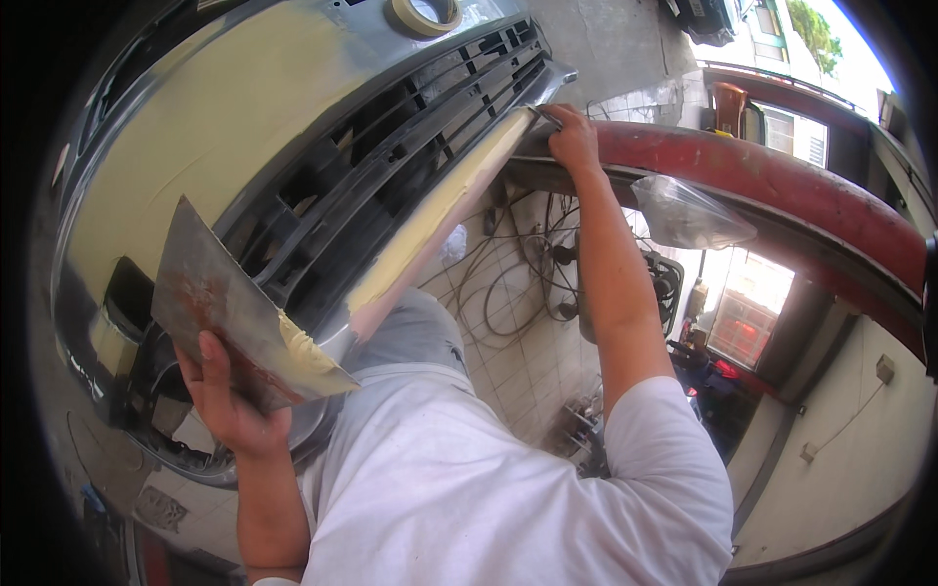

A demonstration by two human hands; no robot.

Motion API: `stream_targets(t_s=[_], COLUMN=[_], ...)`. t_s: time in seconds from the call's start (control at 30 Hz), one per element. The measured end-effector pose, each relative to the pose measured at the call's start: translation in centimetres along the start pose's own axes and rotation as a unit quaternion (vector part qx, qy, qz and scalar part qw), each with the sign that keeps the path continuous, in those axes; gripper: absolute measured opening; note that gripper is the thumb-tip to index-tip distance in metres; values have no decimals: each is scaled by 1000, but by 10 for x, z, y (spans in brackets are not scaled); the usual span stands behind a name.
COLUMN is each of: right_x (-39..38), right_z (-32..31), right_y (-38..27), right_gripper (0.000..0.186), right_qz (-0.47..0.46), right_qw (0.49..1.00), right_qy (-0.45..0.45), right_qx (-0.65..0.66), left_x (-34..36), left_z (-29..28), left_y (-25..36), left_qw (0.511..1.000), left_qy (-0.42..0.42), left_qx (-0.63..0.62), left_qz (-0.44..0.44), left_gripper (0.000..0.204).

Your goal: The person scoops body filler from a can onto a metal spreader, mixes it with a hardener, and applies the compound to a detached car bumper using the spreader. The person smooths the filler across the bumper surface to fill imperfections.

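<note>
Filler, pale yellow and still soft-looking, lies in a long band (445, 210) along the lower lip of the car bumper (195, 127), just under the black grille (391, 156), and this is where I see the most risk. My right hand (574, 137) sits at the far end of that band with the fingers curled and pressed together around a small spreader (540, 115); only its thin edge shows, so I cannot tell how squarely it meets the surface. If the blade tips, I judge it could gouge the band or drag a ridge along it. Further back, my left hand (227, 396) grips a rusty metal mixing board (234, 313) from below, thumb up over its face and the other fingers hidden behind it. A lump of filler (308, 356) rests near the board's lower edge, and the board slopes downward, so the lump could slide off onto my white shirt (469, 479) or the tiled floor (518, 361). Cables (513, 283) loop on those tiles right under my reach, a likely snag. A roll of masking tape (427, 14) sits on top of the bumper and could roll off if the panel is jolted. A red beam (782, 186) with a clear plastic bag (689, 215) crowds my right elbow.
</note>
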State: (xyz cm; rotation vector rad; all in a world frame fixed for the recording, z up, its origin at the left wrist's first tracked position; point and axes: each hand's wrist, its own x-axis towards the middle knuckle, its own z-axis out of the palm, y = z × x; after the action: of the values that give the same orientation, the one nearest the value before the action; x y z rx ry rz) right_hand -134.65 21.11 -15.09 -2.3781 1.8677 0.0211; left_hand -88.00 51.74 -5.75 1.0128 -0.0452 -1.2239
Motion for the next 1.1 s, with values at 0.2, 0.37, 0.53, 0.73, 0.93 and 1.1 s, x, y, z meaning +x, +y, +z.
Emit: stream_targets(t_s=[0.2,0.37,0.53,0.73,0.93,1.1], right_x=[-31,-61,-87,-114,-135,-157], right_z=[-11,-25,-31,-39,-46,-47], right_y=[-34,-78,-112,-143,-173,-190], right_gripper=[54,58,57,57,58,59], right_qz=[-34,-58,-81,-96,-100,-119], right_qw=[999,998,996,994,994,991], right_qy=[-9,2,30,41,35,27], right_qx=[0,-13,-11,14,31,56], left_x=[2,4,5,9,9,9], left_z=[-11,-20,-24,-25,-30,-30], left_y=[1,2,6,10,10,10], left_qw=[998,997,997,998,998,998], left_qy=[-35,-56,-43,-43,-33,-26], left_qx=[-51,-61,-63,-50,-45,-51], left_qz=[-4,-4,-6,-1,-11,-18], left_gripper=[46,45,45,46,47,47])
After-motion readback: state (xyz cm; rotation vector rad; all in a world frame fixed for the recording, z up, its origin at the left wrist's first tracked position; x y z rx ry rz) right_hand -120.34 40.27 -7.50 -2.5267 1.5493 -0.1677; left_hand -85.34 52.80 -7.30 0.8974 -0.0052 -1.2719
